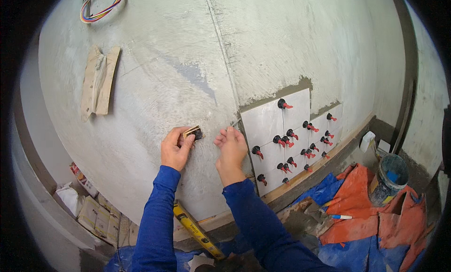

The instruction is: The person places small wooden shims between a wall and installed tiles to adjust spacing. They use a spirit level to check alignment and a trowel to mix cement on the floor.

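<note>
My left hand (174,150) is closed around a small block (194,132) with tan layered edges and a dark face, held just off the grey plastered wall (174,98). My right hand (232,152) pinches a thin, greyish, pointed piece (234,123) whose kind I cannot make out. Its tip reaches toward the left edge of the pale wall tiles (263,124). Black clips with red handles, such as a levelling clip (283,104), stand along the tile joints. Both forearms, in blue sleeves, rise from the lower edge.
A yellow spirit level (197,232) leans below my hands. Coloured wires (101,15) and a folded cardboard piece (99,83) are on the wall at left. Stacked packages (96,218) lie lower left. Lower right, a bucket (389,178) stands by orange and blue sheeting (350,192).
</note>
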